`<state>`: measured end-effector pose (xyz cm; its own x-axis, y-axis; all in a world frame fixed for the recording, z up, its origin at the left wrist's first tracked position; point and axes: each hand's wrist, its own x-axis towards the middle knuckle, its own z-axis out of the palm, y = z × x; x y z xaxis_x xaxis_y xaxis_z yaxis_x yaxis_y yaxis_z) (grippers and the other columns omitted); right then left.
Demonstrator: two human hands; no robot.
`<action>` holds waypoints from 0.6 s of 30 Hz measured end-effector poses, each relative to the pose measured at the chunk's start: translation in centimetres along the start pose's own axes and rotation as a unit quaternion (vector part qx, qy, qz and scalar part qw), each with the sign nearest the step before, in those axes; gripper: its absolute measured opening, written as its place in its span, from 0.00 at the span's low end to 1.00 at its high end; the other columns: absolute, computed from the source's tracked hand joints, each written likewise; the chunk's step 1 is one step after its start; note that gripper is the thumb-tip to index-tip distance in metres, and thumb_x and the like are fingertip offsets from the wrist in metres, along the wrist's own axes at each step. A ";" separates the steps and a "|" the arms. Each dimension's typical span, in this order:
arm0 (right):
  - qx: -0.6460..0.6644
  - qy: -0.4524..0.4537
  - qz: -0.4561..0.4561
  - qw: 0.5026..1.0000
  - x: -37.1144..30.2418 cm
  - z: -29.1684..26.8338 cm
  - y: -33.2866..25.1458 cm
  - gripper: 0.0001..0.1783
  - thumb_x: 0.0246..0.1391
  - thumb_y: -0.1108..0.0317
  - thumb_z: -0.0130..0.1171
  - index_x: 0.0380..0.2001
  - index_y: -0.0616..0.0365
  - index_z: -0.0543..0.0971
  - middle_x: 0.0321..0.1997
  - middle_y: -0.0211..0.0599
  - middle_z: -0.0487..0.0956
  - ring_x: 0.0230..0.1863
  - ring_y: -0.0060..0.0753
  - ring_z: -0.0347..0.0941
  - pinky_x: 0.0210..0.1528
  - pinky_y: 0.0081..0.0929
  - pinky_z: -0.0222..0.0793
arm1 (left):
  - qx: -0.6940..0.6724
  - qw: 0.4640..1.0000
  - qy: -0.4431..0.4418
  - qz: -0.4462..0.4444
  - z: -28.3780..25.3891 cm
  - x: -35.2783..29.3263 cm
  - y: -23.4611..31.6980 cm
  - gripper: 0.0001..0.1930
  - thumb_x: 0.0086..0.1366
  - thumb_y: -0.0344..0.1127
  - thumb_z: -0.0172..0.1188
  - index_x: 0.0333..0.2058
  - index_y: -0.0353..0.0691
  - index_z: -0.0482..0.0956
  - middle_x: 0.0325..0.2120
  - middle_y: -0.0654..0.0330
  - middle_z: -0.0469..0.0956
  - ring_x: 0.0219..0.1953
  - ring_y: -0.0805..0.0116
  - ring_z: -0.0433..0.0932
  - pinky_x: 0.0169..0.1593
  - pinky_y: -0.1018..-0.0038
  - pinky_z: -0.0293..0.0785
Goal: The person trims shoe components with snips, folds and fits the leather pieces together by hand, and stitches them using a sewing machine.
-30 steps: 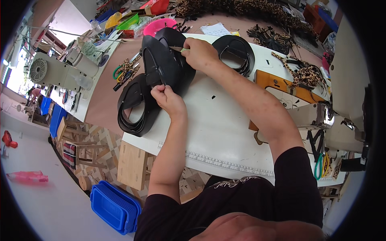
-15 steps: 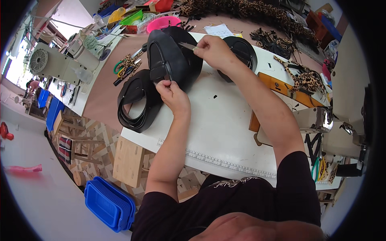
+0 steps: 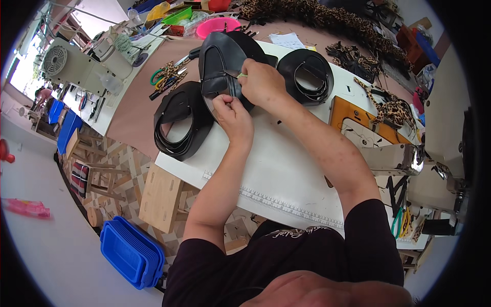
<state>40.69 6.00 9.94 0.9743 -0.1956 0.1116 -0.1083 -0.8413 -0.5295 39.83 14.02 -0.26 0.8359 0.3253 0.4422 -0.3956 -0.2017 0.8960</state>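
Note:
A black leather-like piece (image 3: 214, 57) with a raised loop-shaped panel and a strap stands tilted at the far middle of the white table (image 3: 276, 148). My left hand (image 3: 234, 118) is closed, pinching the piece's lower edge by the strap. A small pointed metal tool (image 3: 240, 75) with a pale green part sits in my closed right hand (image 3: 263, 86), its tip at the strap. My fingers cover much of the tool, so its exact kind is unclear. Similar curved black pieces lie nested in a left stack (image 3: 198, 120) and a right stack (image 3: 290, 66).
A sewing machine (image 3: 383, 157) stands at the right, beside leopard-print fabric (image 3: 394, 105). Green-handled scissors (image 3: 156, 78) lie beyond the left stack. A pink basin (image 3: 204, 28) sits at the back. Nested blue baskets (image 3: 120, 250) and a wooden stool (image 3: 158, 199) are lower left.
My right hand has come down and left, bringing the tool's tip onto the strap near my left hand. The right stack, partly hidden before, now shows fully.

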 end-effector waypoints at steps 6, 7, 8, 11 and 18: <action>0.178 0.095 -0.005 0.979 1.5 1.3 1.5 0.12 0.49 0.64 0.60 0.33 0.61 0.75 0.30 0.39 0.79 0.32 0.34 0.75 0.35 0.31 0.69 | 0.004 0.999 -0.035 -0.010 -1.0 0.3 0.7 0.03 0.60 0.27 0.49 0.31 0.35 0.64 0.24 0.54 0.71 0.27 0.60 0.70 0.33 0.65 0.64; 0.277 0.130 -0.027 0.952 1.4 1.2 1.6 0.12 0.49 0.65 0.61 0.32 0.62 0.75 0.29 0.36 0.79 0.29 0.28 0.74 0.33 0.26 0.69 | 0.013 0.998 -0.058 -0.020 -1.3 0.3 0.6 0.04 0.60 0.27 0.49 0.32 0.36 0.64 0.25 0.53 0.72 0.28 0.57 0.72 0.33 0.64 0.64; 0.386 0.132 -0.023 0.913 0.8 0.9 2.1 0.12 0.50 0.66 0.62 0.34 0.63 0.74 0.27 0.30 0.76 0.25 0.17 0.68 0.27 0.18 0.64 | 0.025 0.996 -0.084 -0.003 -1.5 0.4 0.2 0.07 0.60 0.29 0.53 0.36 0.36 0.67 0.31 0.53 0.74 0.34 0.55 0.73 0.40 0.61 0.64; 0.573 0.057 0.015 0.818 -3.9 -2.4 1.0 0.11 0.56 0.65 0.56 0.40 0.57 0.71 0.22 0.24 0.67 0.18 0.16 0.58 0.19 0.16 0.52 | 0.169 0.959 -0.143 0.178 -3.5 0.6 1.9 0.13 0.58 0.31 0.57 0.42 0.38 0.68 0.37 0.55 0.74 0.44 0.57 0.72 0.50 0.56 0.58; 0.750 -0.171 -0.317 0.554 -21.0 -7.2 -3.0 0.27 0.66 0.48 0.33 0.20 0.54 0.68 0.23 0.35 0.71 0.28 0.35 0.69 0.31 0.29 0.64 | 0.289 0.919 -0.163 0.214 -4.6 -0.3 0.4 0.28 0.51 0.29 0.63 0.53 0.47 0.68 0.39 0.61 0.74 0.48 0.62 0.69 0.52 0.55 0.53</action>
<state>19.11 9.01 15.25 0.7302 0.2225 0.6460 0.3141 0.7303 -0.6066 37.66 18.07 0.16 0.7573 -0.1737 0.6296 -0.5261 -0.7334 0.4304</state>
